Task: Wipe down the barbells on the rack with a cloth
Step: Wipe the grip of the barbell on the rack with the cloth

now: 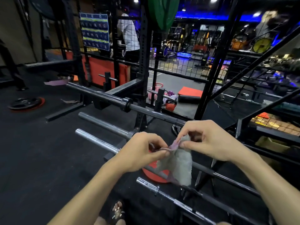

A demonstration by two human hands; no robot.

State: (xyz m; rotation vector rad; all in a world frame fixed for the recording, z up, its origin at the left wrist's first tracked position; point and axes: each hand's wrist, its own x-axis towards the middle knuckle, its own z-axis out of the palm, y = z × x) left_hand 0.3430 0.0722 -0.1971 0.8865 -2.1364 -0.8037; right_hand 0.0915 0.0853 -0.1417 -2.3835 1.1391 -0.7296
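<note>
Cloth (177,161): pale grey, fluffy, with a purplish upper hem; held in the air over the barbells, its lower part hanging down in front of the third bar.

Left hand (142,151): fingers curled, pinching the cloth's hem between thumb and fingertips.

Right hand (206,140): fingers curled, pinching the same hem just beside the left hand.

Barbells, four, lying roughly parallel on a low black rack (113,155):
- far barbell (103,95), dark, with a collar midway, running behind the right hand;
- second barbell (103,124), grey sleeve end toward the left;
- third barbell (97,140), bright sleeve, its shaft passing under both hands;
- nearest barbell (170,198), chromed, near the lower edge of the rack.

Red weight plate (149,172): on the floor beneath the cloth, partly hidden.

Black plate with red rim (26,103): flat on the dark floor, far left.

Red kettlebell (170,104): beyond the far barbell, beside an upright post.

Sandalled foot (117,210): at the bottom edge.
</note>
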